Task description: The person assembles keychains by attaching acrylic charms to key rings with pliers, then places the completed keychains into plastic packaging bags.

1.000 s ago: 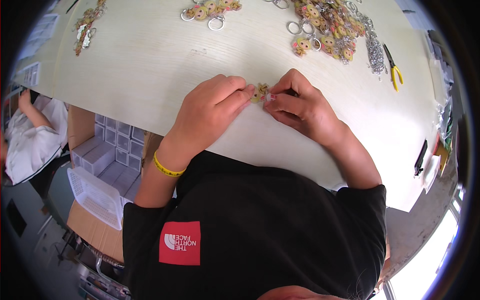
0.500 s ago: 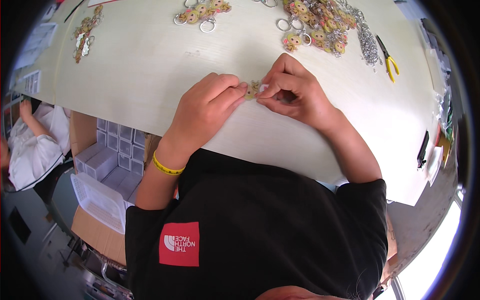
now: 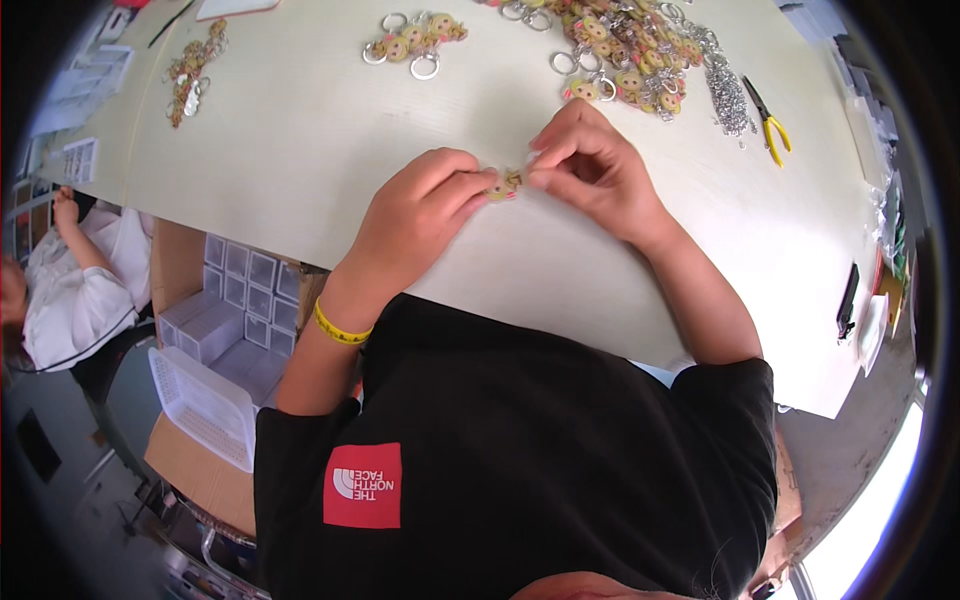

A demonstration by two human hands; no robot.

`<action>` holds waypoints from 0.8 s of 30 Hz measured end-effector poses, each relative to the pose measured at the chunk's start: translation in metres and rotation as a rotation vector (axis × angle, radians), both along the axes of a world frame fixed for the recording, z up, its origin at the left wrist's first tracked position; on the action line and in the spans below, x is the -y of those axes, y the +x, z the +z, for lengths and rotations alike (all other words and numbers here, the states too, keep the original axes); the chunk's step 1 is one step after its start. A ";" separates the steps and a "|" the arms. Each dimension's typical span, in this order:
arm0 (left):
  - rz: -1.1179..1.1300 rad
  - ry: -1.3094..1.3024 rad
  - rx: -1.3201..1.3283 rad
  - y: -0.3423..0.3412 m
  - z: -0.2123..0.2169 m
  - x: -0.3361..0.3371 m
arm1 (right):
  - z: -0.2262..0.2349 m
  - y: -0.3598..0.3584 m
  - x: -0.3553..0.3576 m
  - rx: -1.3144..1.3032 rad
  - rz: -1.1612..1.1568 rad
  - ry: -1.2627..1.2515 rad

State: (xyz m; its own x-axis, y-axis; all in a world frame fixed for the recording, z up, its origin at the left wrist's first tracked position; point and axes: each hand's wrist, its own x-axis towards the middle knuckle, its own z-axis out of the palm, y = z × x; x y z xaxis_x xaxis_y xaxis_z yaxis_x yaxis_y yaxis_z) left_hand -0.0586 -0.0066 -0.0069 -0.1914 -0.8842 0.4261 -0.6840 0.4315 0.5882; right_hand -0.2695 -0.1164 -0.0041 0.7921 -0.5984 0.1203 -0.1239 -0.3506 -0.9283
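Between the thumb and fingers of my left hand [image 3: 420, 210] is a small flat cartoon-figure charm [image 3: 503, 188], held just above the table. Its left part is hidden by my fingertips. My right hand [image 3: 600, 178] is closed in a pinch just right of the charm, slightly apart from it. A small whitish piece [image 3: 533, 159] shows at those fingertips; motion blur hides what it is.
Beyond my hands lie a small group of keychains [image 3: 412, 40], a large keychain pile [image 3: 630, 50], a heap of metal chains [image 3: 728, 95] and yellow-handled pliers [image 3: 770, 122]. More charms [image 3: 190, 75] lie far left. A carton of clear boxes [image 3: 240, 300] stands below the table's left edge.
My right hand has drawn back a little to the right and up from the charm, carrying the whitish piece. My left hand keeps its grip in nearly the same place. The view has shifted slightly.
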 end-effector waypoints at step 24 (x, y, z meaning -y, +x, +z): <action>0.269 -0.050 0.473 0.003 0.011 0.192 | -0.005 -0.004 0.005 0.225 0.020 0.292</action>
